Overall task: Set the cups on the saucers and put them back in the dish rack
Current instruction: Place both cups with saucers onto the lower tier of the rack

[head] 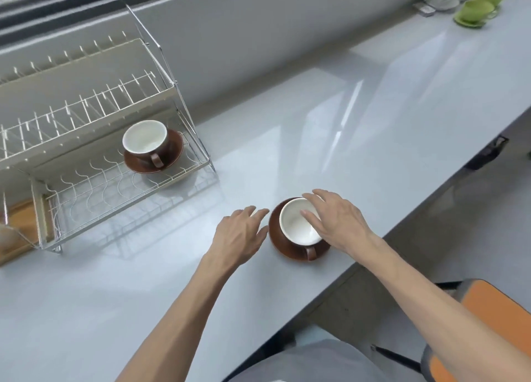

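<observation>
Two cup-and-saucer sets. Near cup (pixel 298 223) sits on its brown saucer (pixel 280 245) on the grey counter (pixel 373 140), by the front edge. Right hand (pixel 337 222) fingers spread over the cup's rim, touching it. Left hand (pixel 241 235) open, holding nothing, fingertips at the saucer's left edge. Second cup (pixel 145 140) on its saucer (pixel 172 156) in the dish rack (pixel 94 197) lower tier.

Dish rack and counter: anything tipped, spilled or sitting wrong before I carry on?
Nothing stands out. One cup sits upright on its saucer in the dish rack. The second cup is upright on its saucer on the counter. No spills or damage visible.
</observation>
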`<state>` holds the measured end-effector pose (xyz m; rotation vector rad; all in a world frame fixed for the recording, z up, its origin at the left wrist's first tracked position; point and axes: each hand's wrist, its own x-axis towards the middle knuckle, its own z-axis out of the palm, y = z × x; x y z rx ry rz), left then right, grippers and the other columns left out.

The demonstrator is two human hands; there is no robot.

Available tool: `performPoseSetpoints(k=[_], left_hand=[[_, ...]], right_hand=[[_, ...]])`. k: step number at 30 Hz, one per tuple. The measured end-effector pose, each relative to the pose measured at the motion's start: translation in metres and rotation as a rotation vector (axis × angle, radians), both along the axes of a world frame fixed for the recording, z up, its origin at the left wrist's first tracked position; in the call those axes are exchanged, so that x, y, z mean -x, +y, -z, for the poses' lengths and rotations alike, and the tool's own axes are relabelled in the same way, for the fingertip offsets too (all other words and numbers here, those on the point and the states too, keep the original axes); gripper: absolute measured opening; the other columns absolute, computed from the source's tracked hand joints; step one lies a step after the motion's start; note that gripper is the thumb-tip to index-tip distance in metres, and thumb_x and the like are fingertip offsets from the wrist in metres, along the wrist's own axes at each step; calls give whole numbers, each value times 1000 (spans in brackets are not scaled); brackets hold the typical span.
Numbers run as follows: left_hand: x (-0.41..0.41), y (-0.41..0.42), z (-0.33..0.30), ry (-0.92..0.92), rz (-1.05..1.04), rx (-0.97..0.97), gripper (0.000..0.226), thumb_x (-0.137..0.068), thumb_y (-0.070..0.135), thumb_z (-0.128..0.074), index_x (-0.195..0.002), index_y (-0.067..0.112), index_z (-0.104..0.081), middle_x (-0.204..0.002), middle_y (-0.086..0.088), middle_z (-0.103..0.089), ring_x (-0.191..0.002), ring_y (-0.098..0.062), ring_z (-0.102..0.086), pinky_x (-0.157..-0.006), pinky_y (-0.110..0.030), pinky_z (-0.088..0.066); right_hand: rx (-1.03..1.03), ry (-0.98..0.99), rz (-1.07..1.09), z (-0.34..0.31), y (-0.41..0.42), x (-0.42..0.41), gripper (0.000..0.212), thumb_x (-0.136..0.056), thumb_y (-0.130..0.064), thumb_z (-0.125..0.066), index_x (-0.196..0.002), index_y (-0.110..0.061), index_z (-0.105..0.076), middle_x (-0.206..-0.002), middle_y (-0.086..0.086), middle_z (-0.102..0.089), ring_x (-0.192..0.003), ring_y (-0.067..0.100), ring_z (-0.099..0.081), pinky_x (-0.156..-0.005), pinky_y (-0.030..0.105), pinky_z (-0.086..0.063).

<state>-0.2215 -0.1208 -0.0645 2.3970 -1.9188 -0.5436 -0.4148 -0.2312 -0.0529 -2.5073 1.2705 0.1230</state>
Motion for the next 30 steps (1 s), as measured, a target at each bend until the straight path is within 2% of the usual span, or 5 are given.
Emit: performPoseSetpoints(k=[3,10,19,25,30], left_hand=[[12,2,11,63,-84,39,49,-102,43,-40,-149,29,-40,-151,2,-46,-131,-24,-50,-96,-38,-44],[36,1,25,529,-468,39,56,-100,57,-37,-149,30,-42,-152,4,-47,-137,-18,-46,-113,-41,-35],[46,-10,34,729,-565,-48,60,-91,68,-38,-138,34,-51,-123,3,-62,-107,-23,-64,-100,-46,-48],[49,-12,34,715,-565,5,40,-96,58,-40,-130,41,-55,-107,1,-62,-100,-21,-63,-96,-46,-50],[41,-10,33,727,-596,15,38,-97,55,-41,-127,40,-57,-104,3,-63,-95,-25,-66,-95,-48,-51]], right_hand=[[-41,-39,77,12,2,16,52,-104,-47,-39,-151,-25,-39,-156,2,-42,-143,22,-39,-108,42,-40],[-274,-221,300,36,0,26,51,-105,-46,-35,-150,-23,-40,-154,1,-44,-141,24,-43,-112,42,-37],[-460,-404,393,45,-4,20,43,-108,-35,-29,-143,-23,-52,-139,3,-60,-131,25,-49,-110,41,-39],[-482,-399,416,45,-9,19,39,-108,-32,-32,-126,-16,-63,-104,3,-66,-103,26,-56,-85,36,-42],[-470,-401,395,42,-9,10,38,-107,-31,-34,-117,-11,-64,-100,13,-68,-98,31,-59,-83,39,-45]])
